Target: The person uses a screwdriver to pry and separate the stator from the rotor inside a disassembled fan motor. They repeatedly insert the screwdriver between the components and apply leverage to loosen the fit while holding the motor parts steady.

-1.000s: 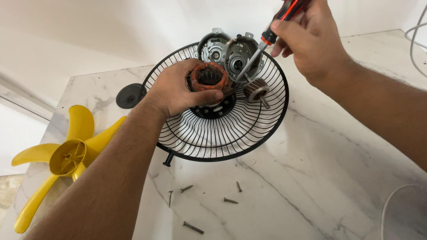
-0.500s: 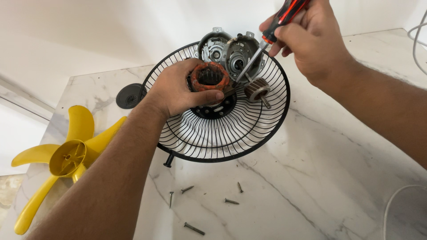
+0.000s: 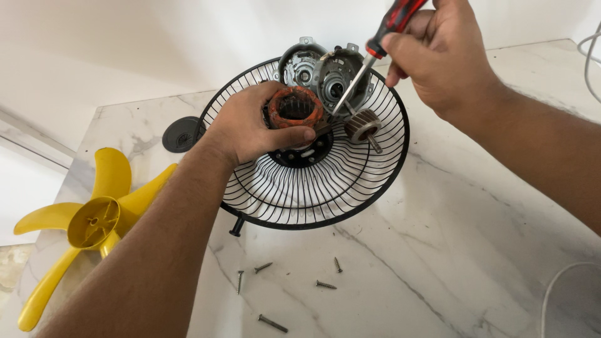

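The left hand (image 3: 250, 128) is wrapped around a ring-shaped motor stator (image 3: 295, 107), its windings a dull orange-red with a dark hollow centre, held over the hub of a black wire fan guard (image 3: 313, 188). The guard is a shallow dome of thin radiating wires inside a thicker round rim, lying toward the far edge of the surface (image 3: 451, 250), a smooth white marble with grey veins. The right hand (image 3: 441, 56) is closed on a screwdriver (image 3: 375, 53) with a red and black handle and a slim steel shaft, whose tip points down just beside the stator. Behind it rest two grey cast-metal motor housings (image 3: 319, 72), round and ribbed. A small ridged cylindrical rotor (image 3: 363, 125) on a steel pin lies on the wires to the right. A yellow glossy plastic fan blade (image 3: 87, 219) sits at the left edge, partly overhanging. A dark round cap (image 3: 180, 134) lies near the far left. Five loose dark screws (image 3: 294, 285) are scattered on open marble nearer the front edge; the right side is bare but for a white cable (image 3: 563, 281).
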